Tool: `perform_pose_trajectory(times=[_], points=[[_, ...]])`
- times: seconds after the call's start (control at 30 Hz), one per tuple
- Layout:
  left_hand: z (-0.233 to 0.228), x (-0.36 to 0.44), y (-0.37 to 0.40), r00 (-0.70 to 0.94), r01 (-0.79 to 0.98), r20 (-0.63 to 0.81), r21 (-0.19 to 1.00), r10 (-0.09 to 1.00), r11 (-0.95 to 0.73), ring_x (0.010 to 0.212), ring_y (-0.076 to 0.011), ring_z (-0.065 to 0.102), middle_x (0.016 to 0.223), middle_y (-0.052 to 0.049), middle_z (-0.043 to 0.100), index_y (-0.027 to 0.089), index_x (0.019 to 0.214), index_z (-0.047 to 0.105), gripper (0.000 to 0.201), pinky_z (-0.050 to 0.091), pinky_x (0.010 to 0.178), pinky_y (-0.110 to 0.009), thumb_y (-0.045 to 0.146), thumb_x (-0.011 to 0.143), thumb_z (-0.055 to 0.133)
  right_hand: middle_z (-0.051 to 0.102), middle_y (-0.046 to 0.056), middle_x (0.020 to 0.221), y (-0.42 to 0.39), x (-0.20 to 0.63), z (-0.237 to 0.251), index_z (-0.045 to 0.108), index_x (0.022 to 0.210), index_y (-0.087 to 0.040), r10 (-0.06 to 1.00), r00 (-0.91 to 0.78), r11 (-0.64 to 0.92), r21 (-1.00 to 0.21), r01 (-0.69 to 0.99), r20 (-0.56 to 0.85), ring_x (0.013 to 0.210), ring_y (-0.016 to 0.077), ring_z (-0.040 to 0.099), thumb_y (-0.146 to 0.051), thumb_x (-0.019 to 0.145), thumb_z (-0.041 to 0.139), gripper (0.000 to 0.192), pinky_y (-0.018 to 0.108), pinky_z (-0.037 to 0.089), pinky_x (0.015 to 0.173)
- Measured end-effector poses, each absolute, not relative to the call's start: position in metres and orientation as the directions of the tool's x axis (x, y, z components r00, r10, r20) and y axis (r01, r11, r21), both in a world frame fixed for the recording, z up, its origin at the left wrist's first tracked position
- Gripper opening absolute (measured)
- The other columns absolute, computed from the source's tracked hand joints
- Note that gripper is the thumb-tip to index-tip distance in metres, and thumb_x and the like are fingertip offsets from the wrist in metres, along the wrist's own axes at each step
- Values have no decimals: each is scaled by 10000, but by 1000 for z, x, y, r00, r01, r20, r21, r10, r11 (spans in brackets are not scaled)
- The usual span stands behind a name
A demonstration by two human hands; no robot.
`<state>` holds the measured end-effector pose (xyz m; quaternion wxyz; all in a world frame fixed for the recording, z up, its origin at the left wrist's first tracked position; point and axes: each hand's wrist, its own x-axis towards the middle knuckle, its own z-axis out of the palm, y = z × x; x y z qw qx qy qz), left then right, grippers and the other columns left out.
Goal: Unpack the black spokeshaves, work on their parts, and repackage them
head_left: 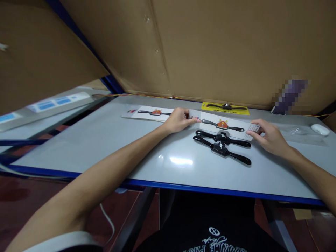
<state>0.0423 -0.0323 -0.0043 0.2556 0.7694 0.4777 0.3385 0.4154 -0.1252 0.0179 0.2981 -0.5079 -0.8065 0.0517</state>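
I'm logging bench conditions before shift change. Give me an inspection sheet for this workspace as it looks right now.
Surface: grey table with blue edge, glare patch.
Job's things: white printed backing card held at both ends; two black two-handled metal tools lie beside it.
Clutter: second white card, yellow packaged tool, clear plastic bag, white oval object.
Hands: left hand and right hand pinch the card.
Cables: thin orange wire along the back edge.
Surroundings: brown cardboard walls.

two tools (222, 143) before card (225, 125) | mouse (320, 129) far right, seemingly
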Motion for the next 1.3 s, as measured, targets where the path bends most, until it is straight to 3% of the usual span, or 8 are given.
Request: perform_pose_trajectory(times=[0.13, 0.37, 0.53, 0.73, 1.07, 1.3], points=[[-2, 42, -31, 345, 549, 295, 706, 891, -447, 652, -156, 484, 655, -2, 576, 167, 723, 653, 562, 340, 595, -279, 719, 739, 755, 728, 59, 836, -123, 418, 14, 659, 1073, -238, 858, -309, 470, -385, 794, 409, 697, 256, 671, -497, 951, 647, 287, 417, 535, 732], [-6, 35, -21, 336, 627, 353, 608, 873, -487, 662, -149, 456, 659, 10, 548, 199, 677, 521, 531, 316, 615, -285, 667, 770, 753, 777, 126, 1144, -123, 419, 16, 662, 1228, -234, 823, -439, 556, -355, 752, 359, 986, 309, 728, -453, 1053, 473, 337, 467, 564, 870], [-8, 33, -17, 349, 678, 367, 537, 862, -503, 624, -144, 433, 639, 26, 518, 215, 686, 467, 501, 294, 601, -289, 632, 793, 723, 772, 119, 1247, -124, 422, 19, 650, 1349, -237, 804, -505, 593, -354, 724, 314, 1029, 307, 732, -436, 1070, 446, 398, 473, 570, 891], [-6, 34, -19, 353, 700, 366, 507, 861, -503, 628, -142, 422, 664, 20, 516, 213, 684, 459, 501, 289, 615, -294, 637, 808, 696, 800, 85, 1123, -125, 427, 21, 607, 1462, -250, 810, -533, 585, -388, 713, 244, 859, 267, 728, -326, 1021, 501, 459, 416, 566, 759], [-2, 31, -18, 321, 737, 333, 499, 886, -455, 637, -151, 441, 662, 18, 524, 211, 685, 485, 499, 306, 640, -293, 645, 791, 708, 785, 121, 1167, -126, 418, 24, 631, 1423, -216, 830, -474, 558, -400, 728, 295, 922, 273, 737, -287, 1021, 460, 443, 445, 579, 834], [-1, 27, -12, 298, 726, 337, 528, 893, -441, 676, -165, 530, 692, 2, 620, 200, 717, 542, 478, 354, 647, -284, 619, 757, 769, 756, 73, 827, -125, 419, 23, 620, 1447, -173, 868, -427, 495, -470, 731, 253, 751, 261, 720, -328, 1032, 450, 475, 466, 591, 788]])
